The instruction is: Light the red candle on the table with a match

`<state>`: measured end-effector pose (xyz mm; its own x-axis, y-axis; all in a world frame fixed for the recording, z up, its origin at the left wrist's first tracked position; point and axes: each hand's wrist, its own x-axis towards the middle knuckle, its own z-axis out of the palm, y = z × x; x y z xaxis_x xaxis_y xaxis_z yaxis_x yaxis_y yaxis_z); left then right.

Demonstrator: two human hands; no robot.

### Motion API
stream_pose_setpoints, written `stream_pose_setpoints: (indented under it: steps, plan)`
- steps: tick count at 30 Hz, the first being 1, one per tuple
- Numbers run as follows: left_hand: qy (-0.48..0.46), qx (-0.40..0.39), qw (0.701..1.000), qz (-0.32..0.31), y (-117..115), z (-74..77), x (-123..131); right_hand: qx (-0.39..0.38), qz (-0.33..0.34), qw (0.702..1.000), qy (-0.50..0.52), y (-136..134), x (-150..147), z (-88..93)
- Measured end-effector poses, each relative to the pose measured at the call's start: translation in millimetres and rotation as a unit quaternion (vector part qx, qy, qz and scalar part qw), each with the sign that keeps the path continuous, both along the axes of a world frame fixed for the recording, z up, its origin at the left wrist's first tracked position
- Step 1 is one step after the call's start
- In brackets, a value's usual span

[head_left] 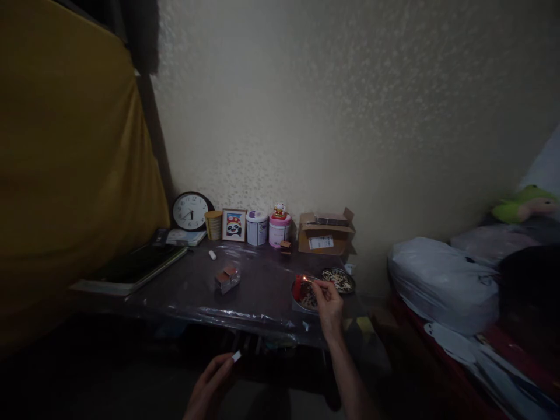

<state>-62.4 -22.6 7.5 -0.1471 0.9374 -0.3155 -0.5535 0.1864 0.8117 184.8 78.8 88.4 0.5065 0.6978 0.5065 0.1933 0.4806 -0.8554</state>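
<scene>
My right hand pinches a match whose tip glows orange. The tip is close beside the top of a red candle, which stands upright in a round dish holding many small dark and pale bits. Below the table's front edge, my left hand is closed on a matchbox; only its pale end shows between the fingers. Behind my right hand lies a second dish full of pale matchsticks. A wrapped stack of small brown boxes sits mid-table.
Along the wall stand a clock, a yellow tub, a framed panda picture, two lidded cans and an open cardboard box. White bags are piled at right. A yellow curtain hangs at left.
</scene>
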Motion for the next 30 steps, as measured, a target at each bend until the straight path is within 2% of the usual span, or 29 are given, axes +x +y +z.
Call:
stream_pose_setpoints:
  steps: [8, 30]
  plan:
    - [0.006, 0.011, 1.000, -0.004, 2.6, -6.4, -1.9, -0.003, 0.002, 1.000, -0.013, 11.0, -1.9, -1.0]
    - [-0.006, 0.000, 1.000, -0.027, 5.6, -9.5, -6.2, -0.020, 0.009, 1.000, -0.014, 29.0, -4.8, -12.7]
